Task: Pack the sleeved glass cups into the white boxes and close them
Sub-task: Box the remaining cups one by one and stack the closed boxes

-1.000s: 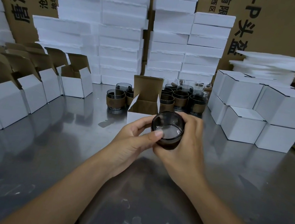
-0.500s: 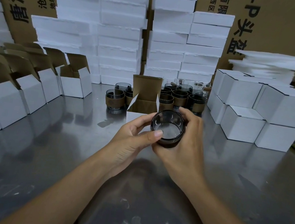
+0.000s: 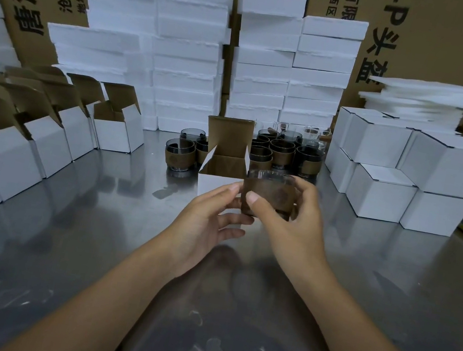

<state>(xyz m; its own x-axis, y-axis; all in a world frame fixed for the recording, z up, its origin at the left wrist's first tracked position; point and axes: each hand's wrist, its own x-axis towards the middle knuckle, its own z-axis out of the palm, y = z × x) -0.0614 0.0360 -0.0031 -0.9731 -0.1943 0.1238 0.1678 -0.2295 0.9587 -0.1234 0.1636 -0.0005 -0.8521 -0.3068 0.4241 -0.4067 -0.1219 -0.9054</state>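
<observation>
Both hands met at one sleeved glass cup [image 3: 268,194], which I held upright above the steel table [image 3: 88,243], just in front of the right front corner of the open box [image 3: 221,170]. The cup was a short, round tumbler of smoky clear glass, with a matte brown band wrapped round its middle and the rim left bare. The box was white card outside and plain brown inside, square, its lid flap standing straight up. The table was brushed metal, dull and scuffed, and it threw back soft reflections.

My right hand [image 3: 292,226] gripped the cup, the thumb flat on the near face of the sleeve and the fingers curled round the far side. My left hand [image 3: 209,221] was half open. Its thumb tip rested against the left edge of the sleeve and its fingers were loosely bent under the base; I could not tell whether they touched the glass.

More sleeved cups [image 3: 284,150] stood clustered behind the box. Closed white boxes [image 3: 375,194] were stacked to the right, open-flapped boxes [image 3: 117,130] lined the left, and rough white foam blocks [image 3: 263,57] were piled along the back.

A second earlier the cup had been tipped with its mouth toward me, so that I looked down into it, with my left thumb at the rim. It had since turned upright, showing its side.
</observation>
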